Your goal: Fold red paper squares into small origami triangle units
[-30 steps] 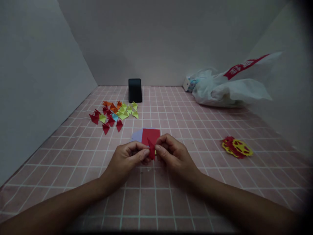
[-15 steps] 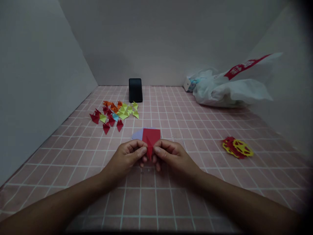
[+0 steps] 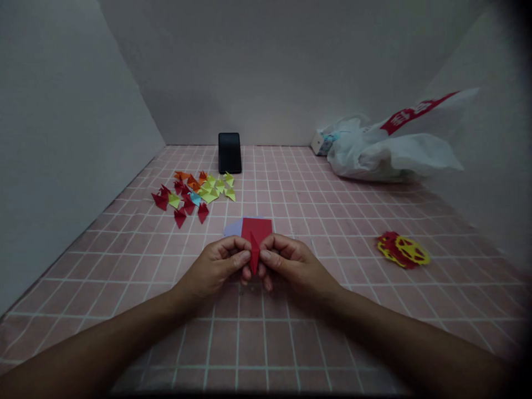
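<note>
Between my two hands is a small folded piece of red origami paper [image 3: 255, 259], narrow and pointed toward me. My left hand [image 3: 226, 259] pinches its left edge between thumb and fingers. From the other side, my right hand [image 3: 283, 259] pinches its right edge. Just beyond the fingertips lies a flat red paper sheet [image 3: 260, 226], partly over a lilac paper sheet [image 3: 233, 228]. Farther left, several folded paper cranes [image 3: 189, 204] in red, orange, yellow and blue sit in a cluster.
A black phone [image 3: 230, 153] leans upright near the back wall. At the back right lies a white plastic bag [image 3: 374, 158] beside a small box [image 3: 319, 142]. Red and yellow cut-out shapes [image 3: 409, 250] are piled on the right of the checked pink tablecloth [image 3: 332, 332].
The folded red paper has become narrower and more upright between my fingertips, its upper point now showing more clearly. My hands have barely moved.
</note>
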Demonstrator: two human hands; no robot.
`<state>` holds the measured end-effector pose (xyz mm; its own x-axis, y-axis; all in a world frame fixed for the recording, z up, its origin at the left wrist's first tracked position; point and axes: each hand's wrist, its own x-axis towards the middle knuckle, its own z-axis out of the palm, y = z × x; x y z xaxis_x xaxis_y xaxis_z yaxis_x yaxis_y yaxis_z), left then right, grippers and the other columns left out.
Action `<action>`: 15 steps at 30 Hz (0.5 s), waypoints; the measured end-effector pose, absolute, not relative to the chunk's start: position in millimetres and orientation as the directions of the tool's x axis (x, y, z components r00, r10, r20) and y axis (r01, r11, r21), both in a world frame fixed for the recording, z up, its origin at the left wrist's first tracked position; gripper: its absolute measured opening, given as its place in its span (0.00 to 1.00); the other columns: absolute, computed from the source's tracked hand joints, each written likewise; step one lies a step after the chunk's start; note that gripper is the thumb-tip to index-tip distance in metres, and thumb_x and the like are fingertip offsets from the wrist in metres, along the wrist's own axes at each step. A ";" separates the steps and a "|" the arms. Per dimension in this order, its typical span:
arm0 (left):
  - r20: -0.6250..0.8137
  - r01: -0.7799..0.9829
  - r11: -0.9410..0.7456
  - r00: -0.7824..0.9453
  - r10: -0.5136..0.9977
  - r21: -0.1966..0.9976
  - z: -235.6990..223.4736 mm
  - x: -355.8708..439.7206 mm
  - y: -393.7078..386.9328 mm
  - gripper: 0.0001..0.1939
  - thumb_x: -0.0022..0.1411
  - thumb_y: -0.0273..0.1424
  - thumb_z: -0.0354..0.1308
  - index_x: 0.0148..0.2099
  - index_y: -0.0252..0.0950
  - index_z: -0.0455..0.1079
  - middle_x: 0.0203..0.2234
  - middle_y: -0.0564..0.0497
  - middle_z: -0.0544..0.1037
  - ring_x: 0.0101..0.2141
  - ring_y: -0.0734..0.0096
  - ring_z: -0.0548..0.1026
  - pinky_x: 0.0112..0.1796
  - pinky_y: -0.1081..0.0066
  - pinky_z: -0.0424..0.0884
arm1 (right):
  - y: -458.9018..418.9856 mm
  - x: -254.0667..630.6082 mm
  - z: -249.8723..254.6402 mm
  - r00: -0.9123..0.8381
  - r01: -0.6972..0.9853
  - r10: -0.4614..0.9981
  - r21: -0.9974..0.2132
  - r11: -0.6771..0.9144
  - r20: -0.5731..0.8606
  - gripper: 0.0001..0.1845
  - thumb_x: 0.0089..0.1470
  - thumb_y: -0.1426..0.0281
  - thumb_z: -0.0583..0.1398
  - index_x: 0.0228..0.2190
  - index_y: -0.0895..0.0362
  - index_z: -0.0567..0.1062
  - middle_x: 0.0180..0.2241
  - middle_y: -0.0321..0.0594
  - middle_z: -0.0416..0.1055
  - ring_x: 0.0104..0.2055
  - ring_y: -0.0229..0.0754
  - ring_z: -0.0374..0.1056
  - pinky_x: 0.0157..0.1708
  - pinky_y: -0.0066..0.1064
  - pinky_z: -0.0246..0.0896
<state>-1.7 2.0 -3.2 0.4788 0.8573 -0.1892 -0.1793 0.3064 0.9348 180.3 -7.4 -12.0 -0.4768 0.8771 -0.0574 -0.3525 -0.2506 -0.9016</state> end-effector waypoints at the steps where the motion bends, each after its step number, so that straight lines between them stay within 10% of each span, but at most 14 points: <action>1: -0.182 -0.171 0.292 0.472 0.863 0.941 -2.5 -1.2 1.7 0.06 0.61 0.30 0.61 0.35 0.33 0.68 0.22 0.56 0.74 0.22 0.80 0.69 0.27 0.78 0.64 | -7.5 180.4 -12.0 -0.475 -0.346 0.878 -0.906 -0.245 -0.056 0.10 0.59 0.65 0.61 0.30 0.57 0.70 0.26 0.35 0.73 0.21 0.31 0.65 0.22 0.23 0.60; 9: -0.036 -0.027 0.049 0.357 0.934 0.998 2.4 2.5 -8.7 0.04 0.61 0.27 0.59 0.37 0.36 0.66 0.24 0.57 0.73 0.26 0.77 0.73 0.30 0.75 0.69 | -11.5 178.3 -6.3 -0.357 -0.096 0.931 -0.989 -0.111 -0.070 0.05 0.53 0.70 0.59 0.28 0.56 0.67 0.22 0.31 0.66 0.21 0.33 0.60 0.21 0.25 0.54; 15: -0.047 0.119 -0.001 0.397 0.917 0.993 3.7 3.0 -10.0 0.07 0.60 0.33 0.61 0.39 0.36 0.70 0.32 0.52 0.75 0.32 0.72 0.74 0.35 0.72 0.70 | -15.9 179.1 -3.7 -0.251 0.282 0.945 -0.919 0.277 0.208 0.07 0.52 0.76 0.58 0.24 0.57 0.66 0.23 0.32 0.64 0.24 0.33 0.58 0.25 0.27 0.51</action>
